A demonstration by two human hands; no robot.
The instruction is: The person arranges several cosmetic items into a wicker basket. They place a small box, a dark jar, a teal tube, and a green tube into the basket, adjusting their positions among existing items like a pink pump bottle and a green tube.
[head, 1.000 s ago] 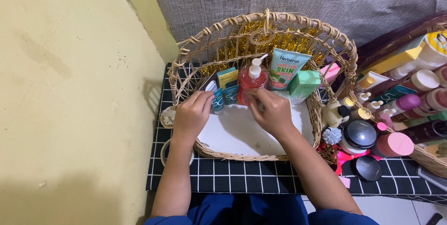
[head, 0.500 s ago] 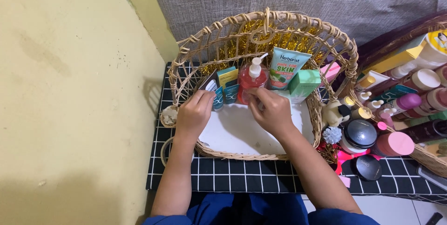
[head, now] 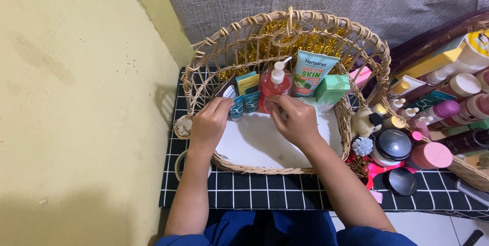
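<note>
Red translucent pump bottle with a white dispenser head (head: 274, 87) stands upright at the back of the woven rattan basket with a tall arched back (head: 239, 164), its long axis vertical, base on the basket's white floor liner (head: 260, 141).

Right hand (head: 295, 121): positioned at 5 o'clock from the bottle, fingertips closed on its lower body; it is the nearer hand. Grasp is pinch-type, bottle held between thumb and fingers.

Left hand (head: 210, 124): at 8 o'clock from the bottle, fingers curled onto a pair of small teal tubes (head: 244, 104) standing just beside the bottle at its 9 o'clock. Contact is visible; whether the tubes are fully gripped cannot be told.

Adjacent items: a yellow-and-teal carton (head: 247, 82) behind the tubes; a white-and-green squeeze tube (head: 311, 72) at the bottle's 2 o'clock, touching or nearly so; a mint-green box (head: 332, 90) at 3 o'clock.

Basket rests on a black cloth with a white grid (head: 265, 195).
</note>
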